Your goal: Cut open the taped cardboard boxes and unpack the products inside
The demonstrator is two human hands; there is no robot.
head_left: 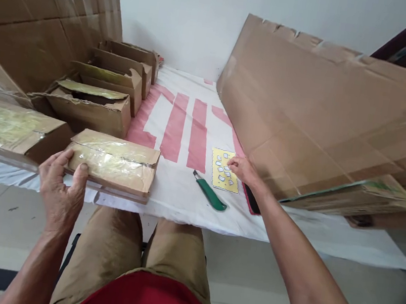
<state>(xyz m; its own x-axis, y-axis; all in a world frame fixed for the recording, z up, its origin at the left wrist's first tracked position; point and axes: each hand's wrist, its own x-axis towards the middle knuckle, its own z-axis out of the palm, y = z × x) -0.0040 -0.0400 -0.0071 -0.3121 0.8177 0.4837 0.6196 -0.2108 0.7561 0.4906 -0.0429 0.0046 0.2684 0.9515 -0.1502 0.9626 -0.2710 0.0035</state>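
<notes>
The left hand [60, 185] pinches the left end of a taped box [114, 162] at the front of the surface [177, 206]. A light grip there seems right, steadying it without denting the cardboard. The right hand [242, 168] has its fingertips drawn together over a yellow card [225, 185]; from here I can't tell whether they pinch anything. Best to keep that card flat and work at it gently, minding the green knife [211, 194] lying between box and card.
</notes>
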